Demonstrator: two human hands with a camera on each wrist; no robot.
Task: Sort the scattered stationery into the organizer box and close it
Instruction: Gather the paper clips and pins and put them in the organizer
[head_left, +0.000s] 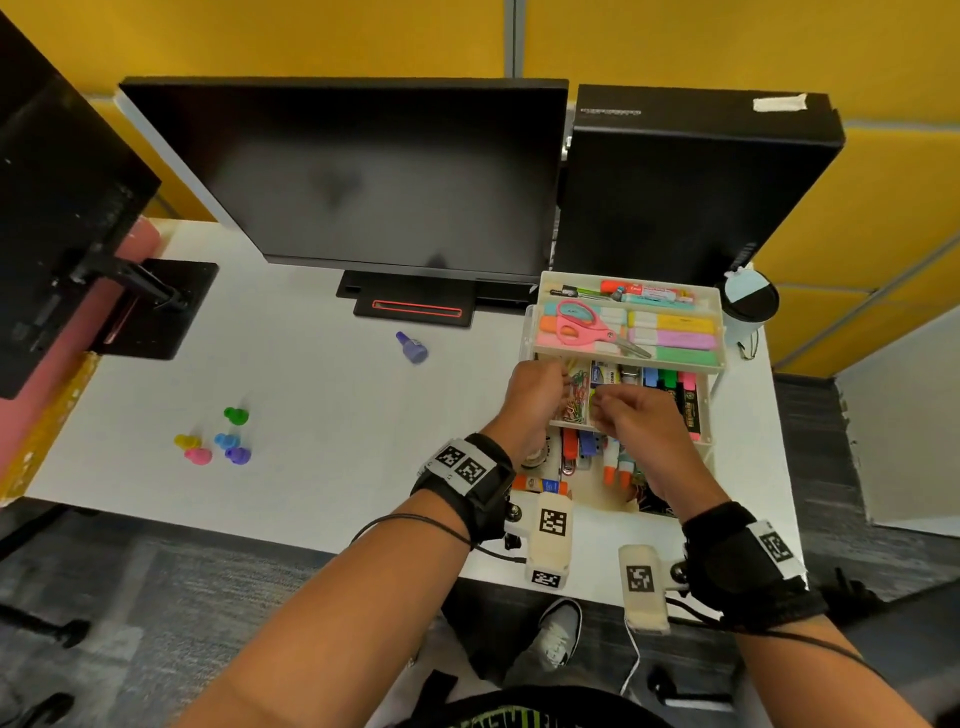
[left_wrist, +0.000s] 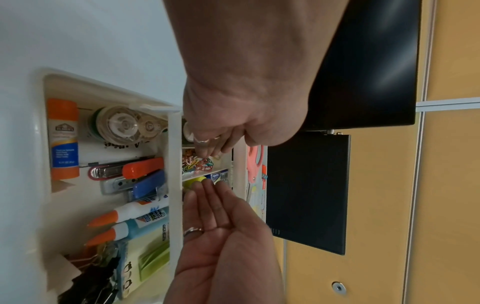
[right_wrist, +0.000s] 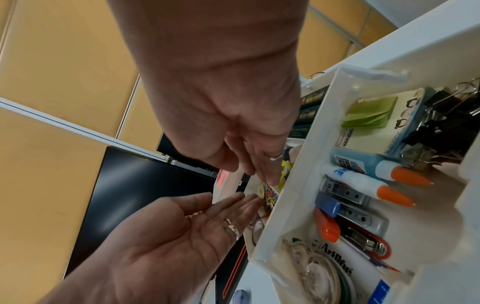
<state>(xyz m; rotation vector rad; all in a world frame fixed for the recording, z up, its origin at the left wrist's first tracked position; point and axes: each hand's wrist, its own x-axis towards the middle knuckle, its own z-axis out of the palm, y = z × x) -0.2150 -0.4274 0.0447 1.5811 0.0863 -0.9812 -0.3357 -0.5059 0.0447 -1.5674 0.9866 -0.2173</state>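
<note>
The white tiered organizer box (head_left: 719, 332) stands open at the table's right. Pink scissors (head_left: 582, 325) and highlighters (head_left: 675, 332) fill its top tray. My left hand (head_left: 563, 376) and right hand (head_left: 597, 402) meet over the middle tier's compartment of coloured paper clips (head_left: 576, 400). In the wrist views the left hand (right_wrist: 246, 197) and the right hand (left_wrist: 207, 183) each show an open palm with straight fingers, tips at the paper clips (left_wrist: 197, 163). I see nothing gripped. A purple piece (head_left: 412, 348) and several small coloured pin-shaped pieces (head_left: 218, 441) lie loose on the table.
The bottom tier holds a glue stick (left_wrist: 62, 137), tape rolls (left_wrist: 122, 125), staplers (left_wrist: 130, 170), glue bottles (right_wrist: 363, 181) and binder clips (right_wrist: 441, 115). A monitor (head_left: 363, 171) and a black computer case (head_left: 685, 187) stand behind. A cup (head_left: 748, 306) is right of the box.
</note>
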